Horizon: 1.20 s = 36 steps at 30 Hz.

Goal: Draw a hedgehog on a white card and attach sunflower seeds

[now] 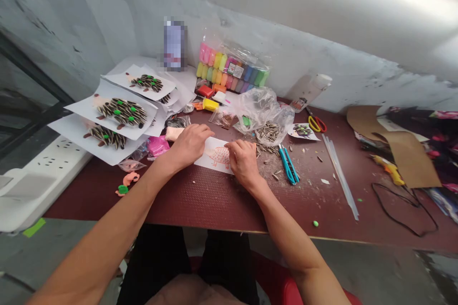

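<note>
A small white paper [202,162] with an orange outline of an animal lies on the dark red table [200,205]. My left hand [191,144] is over the paper's left end, its fingers bent together near the upper edge; what they hold, if anything, is hidden. On the right end rests my right hand [243,159], fingers curled at the drawing's edge, and nothing can be made out between them. Beyond my right hand is a plastic bag of striped seeds [268,132], with loose seeds spilled around it. A lump of pale clay [174,133] sits behind my left hand.
Papers with seed-covered hedgehogs [121,113] are stacked at the left, beside a white power strip [46,162]. Coloured clay packs [231,70] lean on the wall. A teal cutter [288,164], scissors [317,124], clear sticks [339,176] and a yellow glue gun [391,171] lie right.
</note>
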Each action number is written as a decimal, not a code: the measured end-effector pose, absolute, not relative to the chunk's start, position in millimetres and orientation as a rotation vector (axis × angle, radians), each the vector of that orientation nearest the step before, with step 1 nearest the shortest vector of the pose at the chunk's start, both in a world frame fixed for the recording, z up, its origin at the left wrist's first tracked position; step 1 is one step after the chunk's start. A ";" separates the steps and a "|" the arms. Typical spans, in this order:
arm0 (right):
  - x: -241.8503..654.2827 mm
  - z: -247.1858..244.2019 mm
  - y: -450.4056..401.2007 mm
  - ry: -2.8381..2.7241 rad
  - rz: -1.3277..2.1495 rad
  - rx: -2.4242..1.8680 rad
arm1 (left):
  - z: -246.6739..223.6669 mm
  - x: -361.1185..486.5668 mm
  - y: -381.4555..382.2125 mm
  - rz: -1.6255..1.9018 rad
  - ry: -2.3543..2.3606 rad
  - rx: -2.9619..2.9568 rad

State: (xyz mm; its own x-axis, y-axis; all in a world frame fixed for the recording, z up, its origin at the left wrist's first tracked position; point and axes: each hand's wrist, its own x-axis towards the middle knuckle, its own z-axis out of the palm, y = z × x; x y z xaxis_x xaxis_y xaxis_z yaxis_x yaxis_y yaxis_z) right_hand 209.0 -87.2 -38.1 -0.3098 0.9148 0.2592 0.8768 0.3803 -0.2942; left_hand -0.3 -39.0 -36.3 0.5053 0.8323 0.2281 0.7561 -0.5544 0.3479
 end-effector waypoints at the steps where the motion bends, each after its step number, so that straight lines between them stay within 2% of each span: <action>1: 208.3 -38.2 -87.5 -2.268 0.134 -1.559 | -33.5 1.7 -34.7 0.508 1.376 2.560; 13: 207.6 -33.6 -88.3 -2.196 0.145 -1.585 | -28.5 15.4 -3.1 0.164 1.373 2.451; 24: 208.9 -34.0 -88.1 -2.171 0.149 -1.547 | -32.3 0.4 -6.0 0.309 1.367 2.316; 29: 206.7 -36.0 -89.3 -2.248 0.177 -1.565 | -30.7 2.9 -11.4 0.275 1.408 2.345; 36: 203.5 -37.6 -92.0 -2.238 0.226 -1.562 | -32.8 9.2 -14.8 0.423 1.340 2.507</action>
State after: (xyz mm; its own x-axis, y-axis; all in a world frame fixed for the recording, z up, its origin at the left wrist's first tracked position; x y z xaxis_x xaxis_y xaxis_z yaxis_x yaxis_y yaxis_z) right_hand 203.5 -92.0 -37.6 -0.2952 0.9273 0.2302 0.8626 0.3623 -0.3531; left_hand 9.2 -14.8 -32.8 0.5306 0.8378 0.1288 0.7599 -0.5375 0.3656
